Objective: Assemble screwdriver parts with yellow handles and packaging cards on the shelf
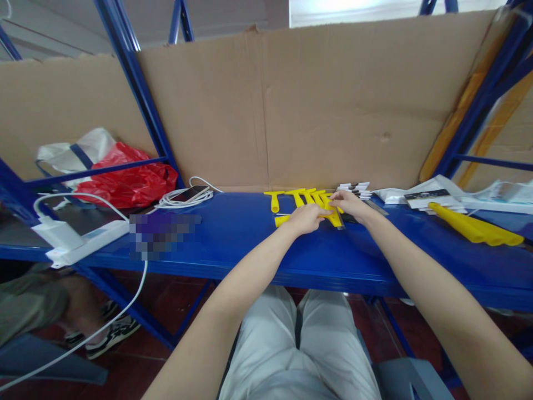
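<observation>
Several yellow T-shaped tools [275, 201] lie in a row on the blue table [233, 233], near the cardboard wall. My left hand [308, 218] is closed round a yellow tool [334, 218] at the right end of the row. Close beside it, my right hand [347, 204] has its fingers pinched at the upper part of the same tool. Another yellow piece [282, 220] lies left of my left hand. Small black-and-white packets [356, 190] are stacked just behind my right hand.
At the right lie long yellow pieces [474, 225] beside cards and plastic bags [439, 186]. On the left are a white power strip [89, 241], coiled white cable [183, 199] and a red bag [129, 176]. Another person's leg [83, 305] shows below left.
</observation>
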Action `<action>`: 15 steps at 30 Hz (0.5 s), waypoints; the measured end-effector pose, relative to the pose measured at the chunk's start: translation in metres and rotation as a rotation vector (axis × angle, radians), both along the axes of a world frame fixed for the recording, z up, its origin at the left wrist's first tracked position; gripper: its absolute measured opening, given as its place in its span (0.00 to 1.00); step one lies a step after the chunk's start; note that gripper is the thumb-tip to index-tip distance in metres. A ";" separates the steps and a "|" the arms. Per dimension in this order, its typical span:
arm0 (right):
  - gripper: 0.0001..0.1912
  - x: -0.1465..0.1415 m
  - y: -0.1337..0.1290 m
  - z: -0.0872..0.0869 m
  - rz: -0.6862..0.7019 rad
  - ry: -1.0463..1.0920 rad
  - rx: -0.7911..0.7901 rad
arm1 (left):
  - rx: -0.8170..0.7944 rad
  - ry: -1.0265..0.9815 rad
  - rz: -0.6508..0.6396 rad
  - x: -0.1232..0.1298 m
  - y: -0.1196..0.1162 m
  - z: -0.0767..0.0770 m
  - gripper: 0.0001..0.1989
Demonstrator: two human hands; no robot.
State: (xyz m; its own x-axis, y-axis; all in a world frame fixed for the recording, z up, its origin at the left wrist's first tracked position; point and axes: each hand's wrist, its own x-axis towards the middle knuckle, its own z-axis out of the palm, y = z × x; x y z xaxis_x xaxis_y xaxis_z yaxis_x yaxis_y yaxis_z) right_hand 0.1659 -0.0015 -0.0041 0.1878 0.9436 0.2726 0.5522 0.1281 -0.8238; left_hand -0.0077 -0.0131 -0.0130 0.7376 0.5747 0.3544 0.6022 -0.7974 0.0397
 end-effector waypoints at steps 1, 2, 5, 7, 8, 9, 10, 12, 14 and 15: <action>0.06 -0.001 0.000 0.000 0.002 0.031 0.003 | -0.004 -0.006 0.002 0.000 0.000 0.000 0.20; 0.07 -0.001 0.000 0.000 0.013 0.056 0.009 | -0.011 -0.012 0.004 0.000 0.000 0.000 0.20; 0.10 0.000 0.002 -0.001 0.047 0.103 0.028 | -0.045 -0.049 0.007 0.001 0.000 0.000 0.19; 0.12 0.001 0.002 -0.002 0.036 0.126 0.032 | -0.067 -0.088 0.024 0.001 0.000 0.000 0.19; 0.13 0.002 0.002 -0.002 0.025 0.137 0.027 | -0.074 -0.106 0.043 0.001 0.001 0.000 0.19; 0.15 0.002 0.001 -0.001 0.018 0.149 0.013 | -0.079 -0.121 0.067 0.001 0.001 0.000 0.20; 0.17 0.002 0.000 -0.001 0.024 0.162 -0.010 | -0.083 -0.133 0.092 0.001 0.002 0.001 0.20; 0.21 0.002 -0.003 0.000 0.067 0.181 -0.073 | -0.090 -0.150 0.135 0.000 0.003 0.001 0.21; 0.22 0.001 -0.005 0.002 0.119 0.185 -0.116 | -0.097 -0.164 0.156 0.000 0.005 0.001 0.21; 0.22 0.001 -0.007 0.002 0.141 0.184 -0.125 | -0.100 -0.170 0.159 -0.001 0.005 0.001 0.20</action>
State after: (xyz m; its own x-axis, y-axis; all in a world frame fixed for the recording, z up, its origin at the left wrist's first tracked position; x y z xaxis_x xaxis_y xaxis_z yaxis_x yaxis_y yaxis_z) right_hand 0.1668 -0.0083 -0.0016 0.0880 0.9882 0.1254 0.3757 0.0837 -0.9230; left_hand -0.0083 -0.0077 -0.0120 0.5696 0.7174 0.4010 0.6979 -0.6799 0.2249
